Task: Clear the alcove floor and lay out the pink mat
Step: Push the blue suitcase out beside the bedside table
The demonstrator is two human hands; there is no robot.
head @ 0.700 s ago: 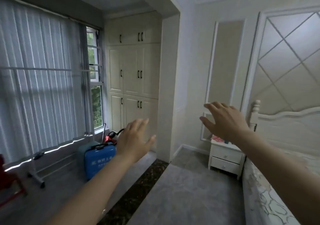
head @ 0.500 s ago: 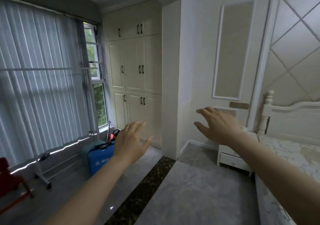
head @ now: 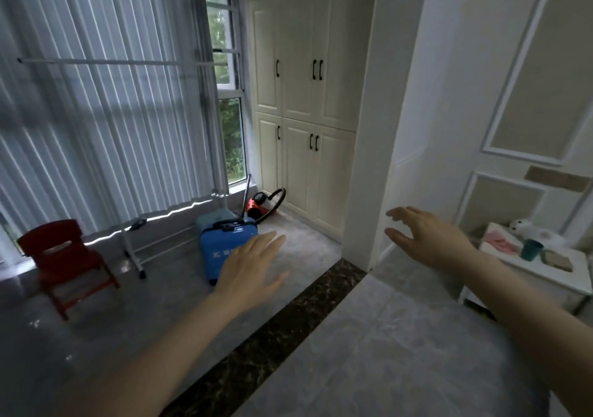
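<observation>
**Left hand nearest the blue suitcase; no pink mat in sight**

We stand on the bedroom side of the dark marble threshold strip (head: 288, 330), facing the alcove floor (head: 134, 327) beyond it. Both our hands are raised in the air, fingers straight and spread, holding nothing. Our left hand (head: 253, 269) hangs over the threshold and overlaps the blue suitcase (head: 221, 240) in the view, though we cannot tell whether it touches the case; it looks short of it. Our right hand (head: 423, 240) is off to the right, in front of the white pillar (head: 369, 128), well apart from anything on the alcove floor.

The things to clear lie ahead and to the left. The suitcase stands upright near the middle of the alcove floor, its handle on top. Behind it, against the cream cupboard doors (head: 305, 160), sits a red vacuum cleaner (head: 263, 205). A white clothes rack (head: 134, 250) stands along the window edge, and a red child's chair (head: 67, 259) sits toward the left edge.

We judge the suitcase to be the first thing to move, and the left hand the one for it: a reach forward and down to the top handle.

We see no pink mat laid or rolled anywhere here; only something pink lies on the white nightstand (head: 545, 272) at the right, too small to name.
</observation>
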